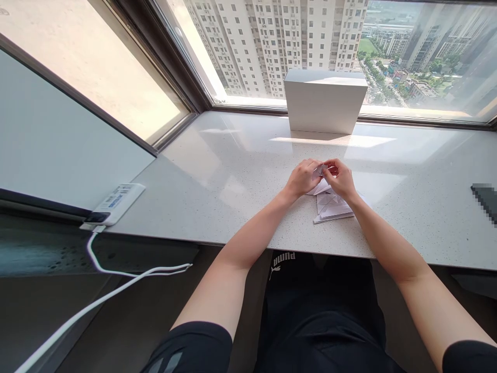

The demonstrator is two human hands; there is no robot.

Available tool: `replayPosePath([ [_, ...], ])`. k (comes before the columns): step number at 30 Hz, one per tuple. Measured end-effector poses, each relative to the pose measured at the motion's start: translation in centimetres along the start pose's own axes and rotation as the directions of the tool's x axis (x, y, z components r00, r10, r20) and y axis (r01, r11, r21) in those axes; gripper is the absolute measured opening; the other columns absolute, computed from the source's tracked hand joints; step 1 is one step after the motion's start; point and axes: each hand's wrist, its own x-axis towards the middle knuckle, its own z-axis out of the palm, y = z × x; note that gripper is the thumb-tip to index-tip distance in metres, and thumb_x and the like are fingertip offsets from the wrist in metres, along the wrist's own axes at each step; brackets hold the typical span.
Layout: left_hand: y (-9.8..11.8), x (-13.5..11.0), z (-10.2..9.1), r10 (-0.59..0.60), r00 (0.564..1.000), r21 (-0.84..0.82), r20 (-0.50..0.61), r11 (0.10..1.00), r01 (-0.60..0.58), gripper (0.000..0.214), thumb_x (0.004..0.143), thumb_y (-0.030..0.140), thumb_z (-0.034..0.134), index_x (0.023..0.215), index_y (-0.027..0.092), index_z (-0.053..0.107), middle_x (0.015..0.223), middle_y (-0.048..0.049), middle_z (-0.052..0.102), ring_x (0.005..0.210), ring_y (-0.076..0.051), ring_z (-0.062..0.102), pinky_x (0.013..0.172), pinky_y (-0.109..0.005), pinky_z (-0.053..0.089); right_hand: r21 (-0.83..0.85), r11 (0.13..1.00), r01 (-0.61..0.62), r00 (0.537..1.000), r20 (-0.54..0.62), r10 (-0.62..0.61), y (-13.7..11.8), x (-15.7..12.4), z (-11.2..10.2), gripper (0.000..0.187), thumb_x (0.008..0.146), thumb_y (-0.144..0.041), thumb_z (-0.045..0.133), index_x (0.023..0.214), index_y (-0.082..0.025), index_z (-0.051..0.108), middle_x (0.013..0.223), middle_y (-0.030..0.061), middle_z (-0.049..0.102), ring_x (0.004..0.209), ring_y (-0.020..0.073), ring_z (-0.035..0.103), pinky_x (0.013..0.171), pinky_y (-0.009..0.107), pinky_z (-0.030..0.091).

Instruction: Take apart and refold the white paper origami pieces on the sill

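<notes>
Between my two hands is a small piece of folded white paper, partly covered by my fingers. My left hand pinches it from the left. The fingers of my right hand close on its right side, with the thumb towards me. Just below the hands, several white folded paper pieces lie in a loose, overlapping pile on the speckled countertop. Some of them show crease lines, and my right wrist hides part of the pile.
A white box stands upright by the window. At the left edge lies a white power strip with a white cable hanging from it. A dark, pixelated object is at the far right. The counter's front edge runs before my lap.
</notes>
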Motion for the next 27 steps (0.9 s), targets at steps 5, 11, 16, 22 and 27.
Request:
replayPosePath([
  [5,0.25,0.0,-0.07,0.004,1.0,0.029,-0.008,1.0,-0.003,0.04,0.107,0.017,0.08,0.147,0.023,0.078,0.145,-0.0154,0.085,0.132,-0.035,0.081,0.118,-0.053,0.067,-0.005,1.0,0.011,1.0,0.007,-0.011,-0.07,0.04,-0.04,0.041,0.107,-0.069,0.079,0.115,-0.03,0.077,0.114,0.0099,0.088,0.095,0.0291,0.086,0.093,0.051,0.074],
  [11,0.31,-0.1,0.15,0.01,1.0,0.046,-0.019,0.999,-0.009,0.04,0.108,0.018,0.079,0.148,0.023,0.077,0.144,-0.0155,0.084,0.131,-0.035,0.08,0.115,-0.051,0.067,-0.013,1.0,0.009,1.0,0.005,-0.009,0.16,0.07,-0.01,0.044,0.107,-0.073,0.079,0.116,-0.03,0.077,0.115,0.0097,0.088,0.094,0.0284,0.085,0.093,0.051,0.074],
  [16,0.36,-0.14,0.21,0.011,1.0,0.039,-0.015,0.999,-0.01,0.041,0.109,0.017,0.076,0.15,0.023,0.074,0.145,-0.0157,0.084,0.131,-0.034,0.08,0.113,-0.05,0.067,-0.006,1.0,-0.008,1.0,0.002,0.008,0.7,0.1,0.1,0.051,0.104,-0.077,0.08,0.122,-0.031,0.071,0.114,0.0094,0.087,0.095,0.0284,0.084,0.092,0.05,0.074],
  [22,0.54,-0.13,0.09,-0.001,1.0,0.028,-0.005,1.0,0.001,0.034,0.109,0.018,0.076,0.143,0.023,0.076,0.14,-0.0152,0.086,0.128,-0.034,0.081,0.112,-0.05,0.068,0.032,0.999,-0.041,0.999,-0.013,0.041,0.88,0.03,0.19,0.055,0.099,-0.074,0.085,0.127,-0.032,0.062,0.114,0.0076,0.084,0.094,0.0268,0.082,0.091,0.049,0.073],
  [27,0.55,-0.09,0.05,-0.011,1.0,0.02,-0.005,1.0,0.011,0.033,0.109,0.019,0.076,0.141,0.023,0.078,0.14,-0.0155,0.086,0.128,-0.035,0.081,0.114,-0.052,0.067,0.045,0.997,-0.068,0.998,-0.009,0.069,0.64,0.02,0.13,0.056,0.097,-0.075,0.087,0.123,-0.032,0.062,0.114,0.0072,0.084,0.096,0.027,0.082,0.092,0.049,0.072],
])
